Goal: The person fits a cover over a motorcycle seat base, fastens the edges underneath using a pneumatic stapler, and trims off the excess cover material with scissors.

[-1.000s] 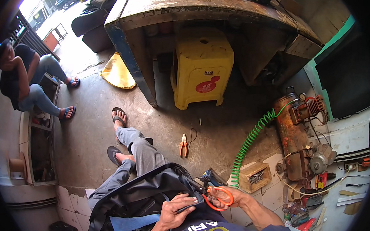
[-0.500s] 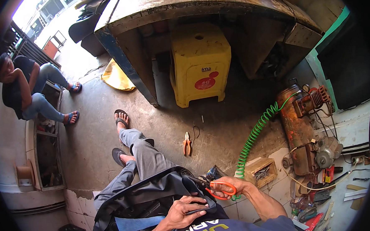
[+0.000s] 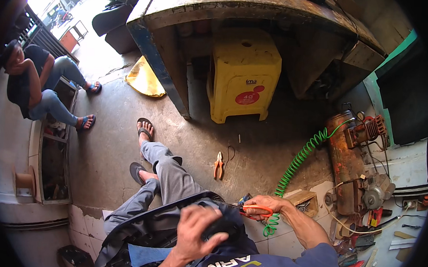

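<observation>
Across my lap lies a long black piece with a raised rim (image 3: 122, 230), which looks like a motorcycle seat turned underside up, with loose black covering at its right end. A blue flap of material (image 3: 144, 255) shows inside it. My right hand (image 3: 266, 202) grips scissors with orange handles (image 3: 267, 213) at the seat's right end; their blades are partly hidden. Raised over the seat, my left hand (image 3: 194, 234) is empty, its fingers apart and somewhat blurred.
Orange-handled pliers (image 3: 219, 166) lie on the floor ahead. To the right are a green coiled air hose (image 3: 297, 164), a rusty compressor (image 3: 341, 159) and a wooden box (image 3: 305, 200). A yellow stool (image 3: 246, 77) stands under the workbench (image 3: 196, 11). Another person (image 3: 37, 81) sits at left.
My left hand has let go of the black covering and lifted away to the left, its fingers opening. My right hand keeps the scissors, now turned flatter. The whole view has shifted slightly.
</observation>
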A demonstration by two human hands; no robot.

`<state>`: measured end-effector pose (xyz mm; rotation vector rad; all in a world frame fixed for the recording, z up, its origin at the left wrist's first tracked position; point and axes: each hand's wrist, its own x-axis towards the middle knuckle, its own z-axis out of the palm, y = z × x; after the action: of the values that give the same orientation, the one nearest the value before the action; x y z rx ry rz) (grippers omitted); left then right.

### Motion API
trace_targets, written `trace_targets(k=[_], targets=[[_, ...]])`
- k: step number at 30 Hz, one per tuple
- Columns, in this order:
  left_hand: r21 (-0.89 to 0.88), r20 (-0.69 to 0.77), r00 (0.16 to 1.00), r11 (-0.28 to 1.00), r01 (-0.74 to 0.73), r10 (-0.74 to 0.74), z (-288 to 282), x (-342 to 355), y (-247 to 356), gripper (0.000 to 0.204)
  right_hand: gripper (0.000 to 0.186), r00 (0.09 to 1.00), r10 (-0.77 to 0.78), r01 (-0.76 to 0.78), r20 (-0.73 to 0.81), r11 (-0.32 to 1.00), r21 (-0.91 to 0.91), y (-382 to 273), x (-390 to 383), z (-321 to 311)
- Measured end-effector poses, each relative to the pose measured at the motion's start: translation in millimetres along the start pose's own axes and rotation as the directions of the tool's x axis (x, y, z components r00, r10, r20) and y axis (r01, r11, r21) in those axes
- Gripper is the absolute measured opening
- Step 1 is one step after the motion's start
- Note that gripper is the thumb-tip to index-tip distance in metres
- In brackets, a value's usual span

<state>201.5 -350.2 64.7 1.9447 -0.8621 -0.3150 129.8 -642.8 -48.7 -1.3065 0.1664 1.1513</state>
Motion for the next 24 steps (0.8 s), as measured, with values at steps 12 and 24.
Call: trace_targets(k=[12,24], targets=[[0.167,-0.204,0.969,0.97,0.177,-0.141,47,-36,-54,0.038,0.047,0.982,-0.082,0.086,0.172,0.996,-0.017,1,34,-19],[-0.126,-0.307,0.909,0.959,0.254,-0.281,52,-50,-56,0.05,0.046,0.976,-0.051,0.063,0.213,0.997,-0.054,-28,43,-21]])
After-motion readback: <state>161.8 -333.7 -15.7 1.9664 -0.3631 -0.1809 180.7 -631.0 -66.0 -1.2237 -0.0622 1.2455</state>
